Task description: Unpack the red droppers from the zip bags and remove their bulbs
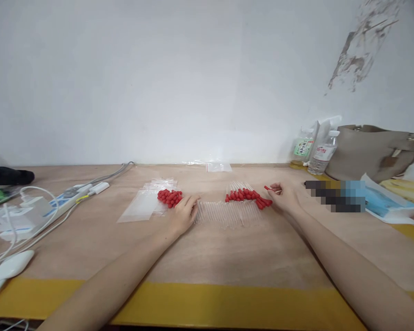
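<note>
My left hand (185, 212) rests at the left end of a row of thin clear tubes (231, 215), its fingers curled together; whatever they hold, if anything, is hidden. Beside its knuckles is a pile of red bulb-shaped tips (169, 197) lying partly on clear plastic bags (140, 205). My right hand (280, 195) pinches a thin pale stick with a red tip (267, 188). Left of that hand, a bunch of red-tipped sticks (243, 194) lies behind the tubes, pale ends toward the wall. Several stray red tips (263, 202) lie at the bunch's right end.
A power strip (64, 201) with chargers and white cables occupies the left side. Near the wall lies a small clear bag (219, 167). Bottles (322, 154), a grey bag (365, 151) and a blue packet (389, 200) stand at right. Yellow tape (193, 303) edges the table.
</note>
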